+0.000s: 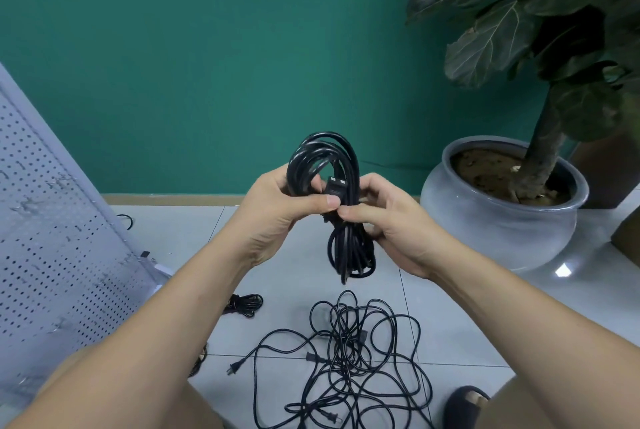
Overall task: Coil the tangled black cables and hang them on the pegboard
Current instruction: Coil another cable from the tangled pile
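Observation:
A coiled black cable (348, 248) is held upright in front of me, its loops sticking out above and below my hands. My left hand (277, 210) grips the bundle at its middle, thumb across the front. My right hand (388, 220) pinches the cable's wrapped waist just under the plug (335, 186). On the floor below lies a tangled heap of black cables (349, 359) with loose plugs. The white pegboard (52, 248) leans at the left, with metal hooks on it.
A small coiled black cable (244, 304) lies on the tiles near the pegboard's foot. A large grey pot (502, 220) with a leafy plant stands at the right against the green wall. My dark slipper (465, 404) shows at the bottom right.

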A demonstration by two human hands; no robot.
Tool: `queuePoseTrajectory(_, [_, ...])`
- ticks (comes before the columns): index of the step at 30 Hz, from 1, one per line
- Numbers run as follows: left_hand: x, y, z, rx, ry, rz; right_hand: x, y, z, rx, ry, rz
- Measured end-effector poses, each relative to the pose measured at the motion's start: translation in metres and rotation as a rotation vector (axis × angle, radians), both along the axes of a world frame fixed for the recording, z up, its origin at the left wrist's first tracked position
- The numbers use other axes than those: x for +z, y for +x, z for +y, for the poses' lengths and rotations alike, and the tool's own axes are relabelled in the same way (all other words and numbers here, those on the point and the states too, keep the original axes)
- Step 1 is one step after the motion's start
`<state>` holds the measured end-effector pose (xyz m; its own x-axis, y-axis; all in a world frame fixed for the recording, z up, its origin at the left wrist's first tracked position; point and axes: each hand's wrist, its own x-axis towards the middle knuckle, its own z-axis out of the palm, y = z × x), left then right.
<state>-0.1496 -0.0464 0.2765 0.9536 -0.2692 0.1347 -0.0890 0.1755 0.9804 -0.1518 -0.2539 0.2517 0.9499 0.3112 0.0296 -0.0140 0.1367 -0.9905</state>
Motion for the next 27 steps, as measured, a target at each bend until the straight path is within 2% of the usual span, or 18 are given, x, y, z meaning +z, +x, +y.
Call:
queuePoseTrajectory(8, [0.008, -0.005, -0.003, 0.030, 0.070, -0.047, 0.004, 0.011, -0.002, -0.034, -0.014, -0.073])
queuePoseTrajectory(15, [0.006, -0.010, -0.003, 0.012, 0.122, -0.084, 0.009, 0.009, 0.002, -0.003, -0.243, -0.139])
queuePoseTrajectory(23, [0.004, -0.002, -0.004, 0.046, 0.080, -0.031, 0.003, 0.013, 0.002, -0.053, 0.012, -0.030])
queuePoseTrajectory(27, [0.005, 0.002, -0.009, 0.136, 0.078, 0.037, 0.003, 0.008, 0.004, -0.143, -0.012, -0.133])
